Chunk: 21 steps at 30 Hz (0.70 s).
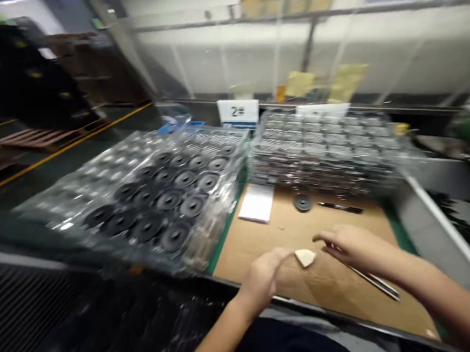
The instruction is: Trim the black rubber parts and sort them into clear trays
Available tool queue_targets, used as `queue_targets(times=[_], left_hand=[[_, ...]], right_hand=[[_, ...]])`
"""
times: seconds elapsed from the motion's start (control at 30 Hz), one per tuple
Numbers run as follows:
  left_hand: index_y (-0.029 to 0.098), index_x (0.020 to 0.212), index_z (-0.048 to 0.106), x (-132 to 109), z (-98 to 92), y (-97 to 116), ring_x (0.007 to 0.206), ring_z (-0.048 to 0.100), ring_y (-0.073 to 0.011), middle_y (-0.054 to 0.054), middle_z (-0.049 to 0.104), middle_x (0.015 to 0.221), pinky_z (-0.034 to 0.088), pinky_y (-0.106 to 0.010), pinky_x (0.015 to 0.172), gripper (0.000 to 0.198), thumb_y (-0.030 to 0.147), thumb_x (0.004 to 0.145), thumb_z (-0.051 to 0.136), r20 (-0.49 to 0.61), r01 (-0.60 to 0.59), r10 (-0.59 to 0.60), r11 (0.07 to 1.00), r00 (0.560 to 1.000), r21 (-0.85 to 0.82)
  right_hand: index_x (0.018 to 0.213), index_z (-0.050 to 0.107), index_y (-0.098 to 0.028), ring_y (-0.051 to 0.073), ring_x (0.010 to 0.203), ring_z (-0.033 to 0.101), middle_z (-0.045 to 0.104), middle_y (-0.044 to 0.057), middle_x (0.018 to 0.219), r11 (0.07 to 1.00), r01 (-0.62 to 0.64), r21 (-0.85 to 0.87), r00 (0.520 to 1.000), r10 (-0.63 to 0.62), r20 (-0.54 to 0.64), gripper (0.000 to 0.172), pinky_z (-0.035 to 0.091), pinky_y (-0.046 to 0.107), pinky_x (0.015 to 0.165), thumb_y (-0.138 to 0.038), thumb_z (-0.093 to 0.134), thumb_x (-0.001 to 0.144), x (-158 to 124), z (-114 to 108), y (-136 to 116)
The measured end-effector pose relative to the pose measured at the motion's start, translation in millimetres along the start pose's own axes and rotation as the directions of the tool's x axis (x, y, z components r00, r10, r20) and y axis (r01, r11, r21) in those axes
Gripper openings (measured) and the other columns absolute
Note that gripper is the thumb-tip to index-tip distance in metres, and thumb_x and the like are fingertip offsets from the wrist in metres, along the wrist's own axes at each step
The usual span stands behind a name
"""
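Observation:
My left hand (262, 278) is over the front part of the brown cardboard (287, 231), its fingertips beside a small cream-coloured wedge-shaped piece (305, 257). Whether the fingers touch or grip that piece is too blurred to tell. To the right of it, my right hand (345, 244) hovers with fingers bent and thumb and fingertips pointing left; anything in them cannot be made out. A thin metal tool (376, 285) lies beneath my right forearm. Farther back on the cardboard are a dark round part (302, 203), a black pen (340, 207) and a white pad (256, 202).
Clear plastic trays (215, 218) filled with black round parts stand at the left. Stacked clear trays (322, 150) line the back, near a "2#" sign (238, 113). A raised metal edge (443, 219) borders the right side.

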<state>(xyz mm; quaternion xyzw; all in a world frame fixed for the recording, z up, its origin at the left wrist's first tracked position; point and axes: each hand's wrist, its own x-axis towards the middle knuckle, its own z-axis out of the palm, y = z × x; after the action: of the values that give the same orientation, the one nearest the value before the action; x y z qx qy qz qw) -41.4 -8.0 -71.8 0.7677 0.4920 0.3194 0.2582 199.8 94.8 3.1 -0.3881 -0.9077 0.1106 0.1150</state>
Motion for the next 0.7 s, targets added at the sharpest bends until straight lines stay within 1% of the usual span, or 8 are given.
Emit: queue_targets(times=[0.07, 0.2, 0.27, 0.33, 0.4, 0.5, 0.6, 0.7], left_hand=[[0.021, 0.137, 0.04, 13.3, 9.8, -10.6, 0.125, 0.047, -0.0248, -0.014, 0.051, 0.134, 0.041, -0.048, 0.101, 0.058, 0.005, 0.082, 0.033, -0.028, 0.046, -0.045, 0.998, 0.999, 0.039], [0.025, 0.122, 0.058, 19.4, 33.8, -36.1, 0.119, 0.052, -0.0343, -0.016, 0.056, 0.129, 0.043, -0.059, 0.094, 0.046, 0.012, 0.081, 0.042, -0.044, 0.079, -0.075, 0.991, 0.996, 0.106], [0.03, 0.119, 0.06, 17.4, 41.3, -45.1, 0.119, 0.052, -0.0339, -0.012, 0.058, 0.127, 0.042, -0.059, 0.095, 0.044, 0.014, 0.081, 0.044, -0.045, 0.071, -0.067, 0.991, 0.997, 0.117], [0.033, 0.116, 0.061, 15.7, 44.5, -50.9, 0.117, 0.054, -0.0316, -0.008, 0.061, 0.125, 0.045, -0.056, 0.094, 0.042, 0.016, 0.081, 0.045, -0.062, 0.053, -0.043, 0.984, 0.997, 0.169], [0.034, 0.113, 0.062, 15.6, 44.8, -55.1, 0.115, 0.056, -0.0293, -0.006, 0.063, 0.122, 0.048, -0.051, 0.092, 0.039, 0.018, 0.082, 0.046, -0.08, 0.032, -0.013, 0.97, 0.997, 0.24], [0.031, 0.111, 0.062, 17.2, 44.0, -61.3, 0.111, 0.059, -0.027, -0.005, 0.064, 0.12, 0.052, -0.046, 0.087, 0.035, 0.019, 0.083, 0.045, -0.085, -0.005, 0.034, 0.947, 0.996, 0.321], [0.029, 0.111, 0.063, 18.5, 43.7, -65.4, 0.108, 0.061, -0.026, -0.005, 0.065, 0.119, 0.054, -0.044, 0.084, 0.034, 0.019, 0.083, 0.047, -0.077, -0.028, 0.06, 0.932, 0.995, 0.361], [0.03, 0.109, 0.065, 19.5, 42.9, -60.9, 0.107, 0.061, -0.0277, -0.005, 0.066, 0.117, 0.051, -0.047, 0.085, 0.034, 0.019, 0.081, 0.05, -0.096, 0.039, -0.014, 0.962, 0.995, 0.27]], right_hand=[[0.084, 0.072, -0.024, 0.014, 0.067, 0.063, 0.07, 0.0, 0.073, 0.993, -0.055, -0.104, 0.998, 0.056, 0.008, 0.016, 0.044, 0.023, 0.061, -0.021, 0.069, 0.069, 4.9, -44.9, 35.8], [0.069, 0.071, -0.014, 0.013, 0.074, 0.064, 0.069, 0.001, 0.069, 0.928, -0.248, -0.278, 0.968, 0.244, -0.051, 0.013, 0.043, 0.024, 0.068, -0.027, 0.072, 0.068, 10.4, -139.5, 113.8], [0.065, 0.069, -0.007, 0.013, 0.084, 0.064, 0.07, 0.004, 0.075, 0.871, -0.362, -0.331, 0.932, 0.341, -0.121, 0.033, 0.042, 0.027, 0.073, -0.036, 0.059, 0.078, 7.3, -183.8, 151.9], [0.061, 0.064, 0.005, 0.014, 0.097, 0.061, 0.069, 0.01, 0.089, 0.807, -0.469, -0.358, 0.883, 0.418, -0.215, 0.064, 0.039, 0.032, 0.075, -0.038, 0.024, 0.087, -1.0, -223.2, 187.0], [0.056, 0.057, 0.015, 0.02, 0.109, 0.053, 0.062, 0.016, 0.104, 0.745, -0.56, -0.362, 0.825, 0.466, -0.318, 0.081, 0.036, 0.039, 0.075, -0.03, -0.008, 0.077, -14.4, -256.3, 218.5], [0.05, 0.061, 0.001, 0.037, 0.123, 0.042, 0.065, 0.015, 0.104, 0.662, -0.679, -0.318, 0.717, 0.503, -0.483, 0.064, 0.027, 0.059, 0.088, -0.039, 0.03, 0.088, -42.4, -293.1, 257.1], [0.047, 0.057, -0.013, 0.051, 0.123, 0.033, 0.066, 0.016, 0.087, 0.649, -0.722, -0.238, 0.637, 0.491, -0.594, 0.035, 0.0, 0.083, 0.085, -0.034, 0.077, 0.067, -72.3, -311.7, 280.9], [0.049, 0.052, -0.015, 0.053, 0.122, 0.031, 0.062, 0.017, 0.083, 0.794, -0.59, -0.149, 0.686, 0.395, -0.61, 0.038, 0.004, 0.086, 0.081, -0.038, 0.076, 0.068, -89.8, -306.4, 282.6]])
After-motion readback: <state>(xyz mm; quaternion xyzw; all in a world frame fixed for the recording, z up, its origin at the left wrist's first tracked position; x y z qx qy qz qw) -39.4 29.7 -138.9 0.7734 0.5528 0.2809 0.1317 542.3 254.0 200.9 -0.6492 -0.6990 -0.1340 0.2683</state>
